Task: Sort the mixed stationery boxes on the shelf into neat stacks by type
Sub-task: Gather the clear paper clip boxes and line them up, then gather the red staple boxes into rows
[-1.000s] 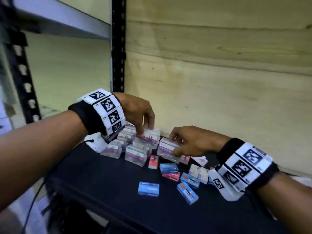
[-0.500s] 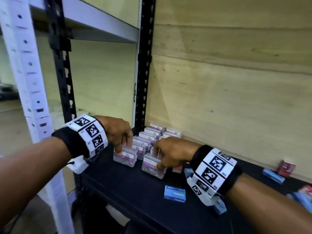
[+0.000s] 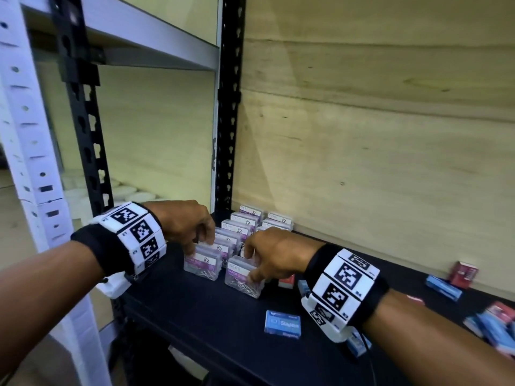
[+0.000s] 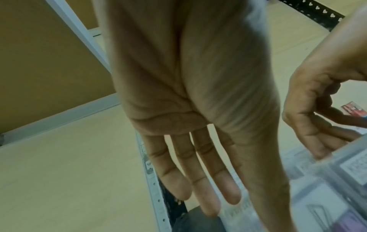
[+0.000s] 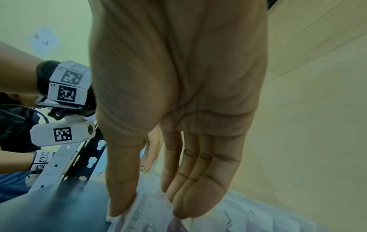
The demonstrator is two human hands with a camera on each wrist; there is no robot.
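Clear paper clip boxes with purple labels stand in rows (image 3: 250, 222) at the back left of the black shelf (image 3: 200, 316). My left hand (image 3: 199, 247) pinches the front box of the left row (image 3: 202, 264) from above. In the left wrist view, the left hand (image 4: 252, 210) has its fingers behind a blurred box and its thumb in front. My right hand (image 3: 252, 270) pinches the front box of the right row (image 3: 241, 278), which rests on the shelf. The right wrist view has the box (image 5: 151, 208) between thumb and fingers.
A blue staples box (image 3: 282, 324) lies near the front edge. Red (image 3: 464, 274) and blue (image 3: 443, 286) boxes lie along the plywood back wall, and more are heaped at far right (image 3: 493, 324). A black upright (image 3: 230, 107) stands behind the rows, with an upper shelf (image 3: 156, 48) overhead.
Both hands have carried their clear boxes left to the front of the rows and lowered them to the shelf. The view has swung left, leaving the coloured boxes to the right.
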